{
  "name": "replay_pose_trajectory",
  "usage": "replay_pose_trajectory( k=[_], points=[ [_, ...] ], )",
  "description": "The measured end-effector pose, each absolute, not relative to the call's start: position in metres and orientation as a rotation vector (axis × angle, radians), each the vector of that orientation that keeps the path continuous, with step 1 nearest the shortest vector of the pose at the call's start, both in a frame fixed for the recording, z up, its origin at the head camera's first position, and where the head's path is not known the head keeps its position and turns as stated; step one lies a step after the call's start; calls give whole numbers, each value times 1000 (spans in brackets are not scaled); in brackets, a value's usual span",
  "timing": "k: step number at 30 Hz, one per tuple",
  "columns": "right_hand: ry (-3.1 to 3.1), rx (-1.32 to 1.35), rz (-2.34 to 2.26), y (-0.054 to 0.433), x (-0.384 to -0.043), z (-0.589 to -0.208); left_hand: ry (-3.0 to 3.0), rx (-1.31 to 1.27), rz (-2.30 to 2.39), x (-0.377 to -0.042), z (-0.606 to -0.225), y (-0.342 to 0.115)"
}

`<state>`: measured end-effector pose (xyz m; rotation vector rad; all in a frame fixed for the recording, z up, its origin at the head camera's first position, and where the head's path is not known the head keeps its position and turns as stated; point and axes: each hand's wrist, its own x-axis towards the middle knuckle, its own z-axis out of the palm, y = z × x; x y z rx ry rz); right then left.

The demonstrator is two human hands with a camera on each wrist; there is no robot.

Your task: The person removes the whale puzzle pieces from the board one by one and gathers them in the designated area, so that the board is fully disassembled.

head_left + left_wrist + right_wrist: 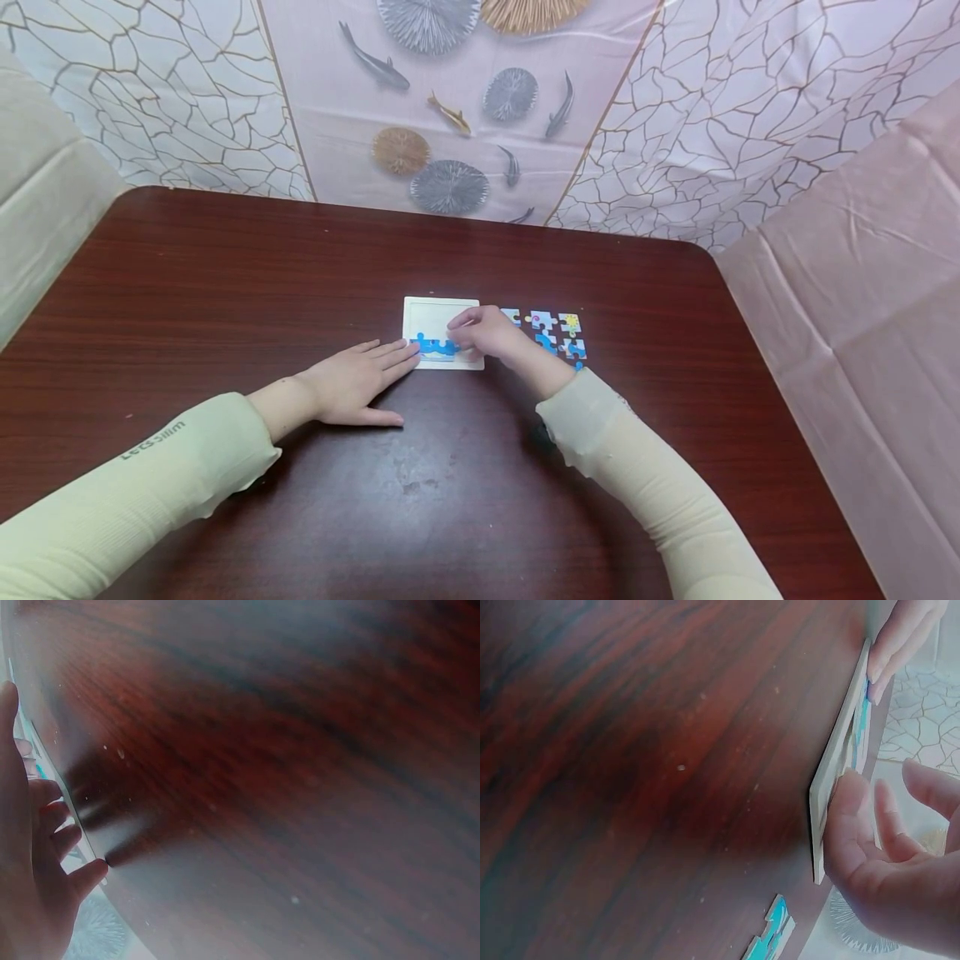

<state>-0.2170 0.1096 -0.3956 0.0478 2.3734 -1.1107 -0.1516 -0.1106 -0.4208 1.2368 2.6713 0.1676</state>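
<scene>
A small white puzzle tray point(442, 301) lies flat on the table, with joined blue jigsaw pieces point(431, 349) along its near side. My left hand point(352, 382) lies palm down, fingers straight, its fingertips on the tray's left edge and the pieces there; its thumb points out over the table. Over the tray's right part, my right hand point(489, 332) bends its fingers and seems to pinch a puzzle piece at the end of the blue row. That piece is mostly hidden by the fingers. In the right wrist view, the thumb meets the tray near its edge point(822, 806).
Several loose jigsaw pieces point(543, 320) with blue, white and yellow print lie right of the tray, some behind the right forearm. The dark red-brown table point(247, 275) runs back to a patterned cloth point(480, 125), with pale cloth at both sides.
</scene>
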Motion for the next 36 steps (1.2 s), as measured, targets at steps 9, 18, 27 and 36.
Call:
replay_pose_trajectory(
  k=[9, 18, 27, 36],
  points=[
    [2333, 14, -1230, 105, -216, -400, 2674, 1231, 177, -152, -421, -111],
    [2326, -23, -1196, 106, -216, -404, 2678, 1233, 172, -152, -422, -111],
    [2370, -28, -1125, 116, -219, -402, 2676, 1234, 161, -153, -423, -111],
    [2337, -17, -1167, 132, -221, -402, 2668, 1223, 174, -152, -421, -110]
  ],
)
